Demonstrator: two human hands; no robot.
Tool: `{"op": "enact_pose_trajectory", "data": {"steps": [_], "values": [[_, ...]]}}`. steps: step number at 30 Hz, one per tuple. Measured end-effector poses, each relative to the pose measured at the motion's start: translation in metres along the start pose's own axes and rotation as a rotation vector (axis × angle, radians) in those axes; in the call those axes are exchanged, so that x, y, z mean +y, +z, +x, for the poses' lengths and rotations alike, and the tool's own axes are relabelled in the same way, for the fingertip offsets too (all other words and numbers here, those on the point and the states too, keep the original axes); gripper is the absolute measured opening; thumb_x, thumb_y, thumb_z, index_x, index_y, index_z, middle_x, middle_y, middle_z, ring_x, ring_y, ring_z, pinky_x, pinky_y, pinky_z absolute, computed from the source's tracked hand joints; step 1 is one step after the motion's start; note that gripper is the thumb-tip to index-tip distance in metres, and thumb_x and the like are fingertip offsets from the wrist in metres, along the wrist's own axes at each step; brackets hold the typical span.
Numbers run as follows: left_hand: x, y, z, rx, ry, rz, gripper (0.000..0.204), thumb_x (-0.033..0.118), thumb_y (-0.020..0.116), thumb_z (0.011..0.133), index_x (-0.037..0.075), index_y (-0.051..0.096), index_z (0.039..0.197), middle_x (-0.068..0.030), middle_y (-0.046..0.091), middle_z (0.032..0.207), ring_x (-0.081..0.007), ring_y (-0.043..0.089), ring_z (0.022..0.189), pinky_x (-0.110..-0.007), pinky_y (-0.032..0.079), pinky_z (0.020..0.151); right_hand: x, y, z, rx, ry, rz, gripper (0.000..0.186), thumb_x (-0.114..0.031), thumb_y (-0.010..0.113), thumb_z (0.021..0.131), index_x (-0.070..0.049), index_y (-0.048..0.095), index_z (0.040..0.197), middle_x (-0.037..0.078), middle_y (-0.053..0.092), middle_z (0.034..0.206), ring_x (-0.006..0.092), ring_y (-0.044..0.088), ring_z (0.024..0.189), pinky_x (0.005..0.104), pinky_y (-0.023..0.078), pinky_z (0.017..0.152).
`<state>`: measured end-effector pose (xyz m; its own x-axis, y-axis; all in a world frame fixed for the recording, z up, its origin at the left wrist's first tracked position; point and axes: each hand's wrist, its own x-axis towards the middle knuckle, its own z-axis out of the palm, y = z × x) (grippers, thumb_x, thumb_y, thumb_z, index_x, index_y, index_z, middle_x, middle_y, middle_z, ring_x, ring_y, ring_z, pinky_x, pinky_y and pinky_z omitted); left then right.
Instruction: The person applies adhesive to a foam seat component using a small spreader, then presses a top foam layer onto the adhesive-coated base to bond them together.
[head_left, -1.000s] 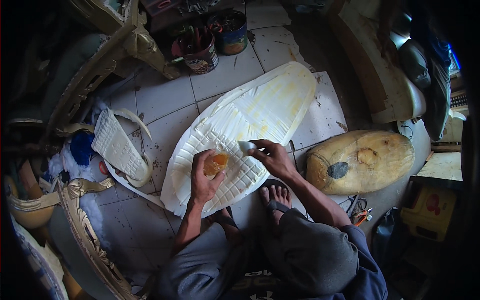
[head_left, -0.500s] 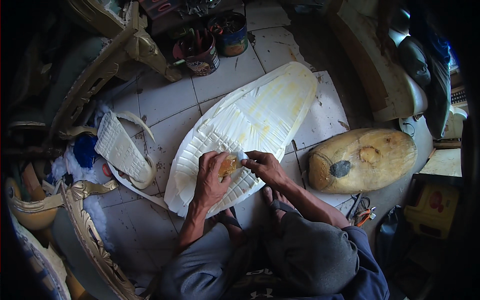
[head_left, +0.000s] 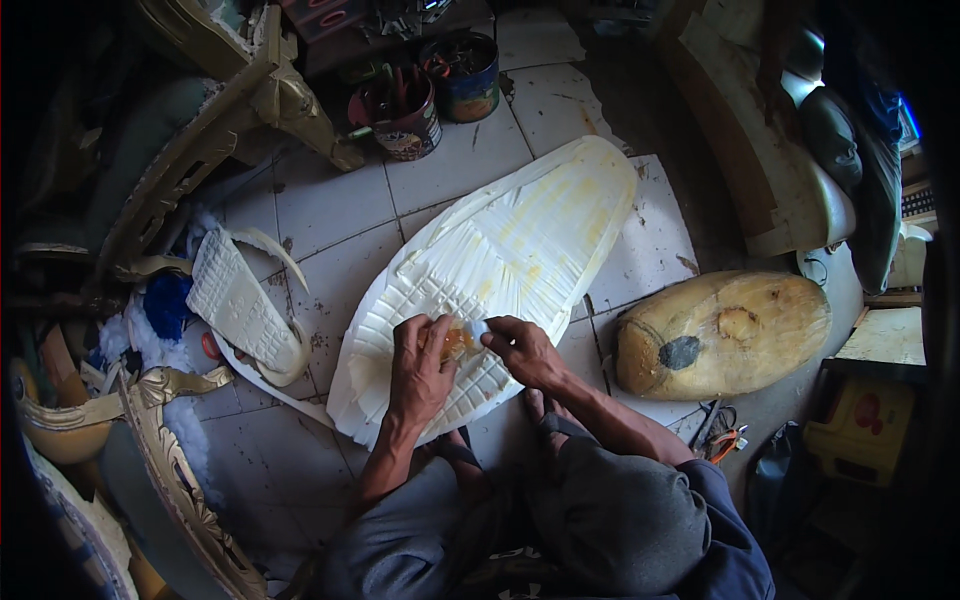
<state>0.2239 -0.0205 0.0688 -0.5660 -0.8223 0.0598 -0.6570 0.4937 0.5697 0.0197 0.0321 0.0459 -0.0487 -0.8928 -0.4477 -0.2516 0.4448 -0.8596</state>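
Observation:
A long white ribbed seat cover (head_left: 520,240) lies upside down on the tiled floor, smeared with yellowish glue. My left hand (head_left: 420,365) rests on its near end and grips a small orange-yellow container (head_left: 457,343). My right hand (head_left: 522,350) is right beside it and pinches a small pale applicator (head_left: 478,330) that touches the container's rim. Both hands sit close together over the cover's ribbed end. My knees and bare feet are just below the cover.
A tan foam seat pad (head_left: 725,335) lies to the right. Two tins with tools (head_left: 400,110) stand at the back. A smaller white ribbed piece (head_left: 240,310) lies left, with carved gilded frames (head_left: 170,470) and furniture around. Pliers (head_left: 722,440) lie by my right knee.
My left hand turned over the orange container and slid right. My right hand came in to meet it, bringing the applicator to the container.

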Motion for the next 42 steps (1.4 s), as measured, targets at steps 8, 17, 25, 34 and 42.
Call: {"op": "enact_pose_trajectory", "data": {"steps": [8, 17, 25, 34, 42], "values": [[-0.044, 0.013, -0.006, 0.123, -0.272, -0.582, 0.068, 0.001, 0.076, 0.074, 0.005, 0.053, 0.138, -0.0168, 0.059, 0.13, -0.0319, 0.059, 0.122, -0.04, 0.046, 0.106, 0.013, -0.08, 0.101, 0.04, -0.09, 0.4, 0.054, -0.028, 0.062, 0.104, 0.006, 0.053, 0.145, 0.012, 0.071, 0.116, 0.0174, 0.066, 0.09, 0.0309, 0.055, 0.082], [-0.11, -0.037, -0.008, 0.286, -0.309, -0.513, 0.065, 0.015, 0.074, 0.084, -0.001, 0.048, 0.141, -0.021, 0.053, 0.143, -0.0331, 0.054, 0.13, -0.043, 0.044, 0.111, 0.009, -0.28, 0.247, 0.484, -0.237, -0.806, 0.034, -0.009, 0.055, 0.091, -0.01, 0.07, 0.122, 0.022, 0.073, 0.11, 0.0412, 0.07, 0.104, 0.0456, 0.056, 0.088], [-0.101, -0.044, -0.002, 0.113, -0.45, -0.664, 0.064, 0.011, 0.071, 0.084, -0.001, 0.046, 0.142, -0.0167, 0.055, 0.136, -0.0261, 0.058, 0.121, -0.038, 0.047, 0.105, 0.054, -0.342, 0.286, 0.551, 0.019, -0.912, 0.039, -0.014, 0.06, 0.088, -0.016, 0.071, 0.125, 0.02, 0.071, 0.121, 0.0384, 0.067, 0.117, 0.0449, 0.055, 0.097], [-0.102, -0.039, -0.013, 0.179, -0.439, -0.862, 0.065, 0.01, 0.069, 0.086, 0.001, 0.042, 0.145, -0.0144, 0.05, 0.14, -0.0237, 0.055, 0.124, -0.038, 0.047, 0.106, 0.056, -0.332, 0.303, 0.442, -0.029, -0.961, 0.035, -0.019, 0.061, 0.09, -0.013, 0.071, 0.122, 0.022, 0.072, 0.117, 0.0409, 0.068, 0.114, 0.0479, 0.056, 0.095], [-0.091, -0.036, -0.01, 0.177, -0.441, -0.869, 0.067, 0.013, 0.07, 0.085, 0.0, 0.042, 0.145, -0.0147, 0.048, 0.143, -0.0247, 0.052, 0.127, -0.038, 0.044, 0.109, 0.054, -0.334, 0.293, 0.408, -0.079, -1.106, 0.029, -0.017, 0.058, 0.093, -0.012, 0.071, 0.118, 0.021, 0.072, 0.115, 0.0399, 0.069, 0.11, 0.0485, 0.057, 0.091]]}}
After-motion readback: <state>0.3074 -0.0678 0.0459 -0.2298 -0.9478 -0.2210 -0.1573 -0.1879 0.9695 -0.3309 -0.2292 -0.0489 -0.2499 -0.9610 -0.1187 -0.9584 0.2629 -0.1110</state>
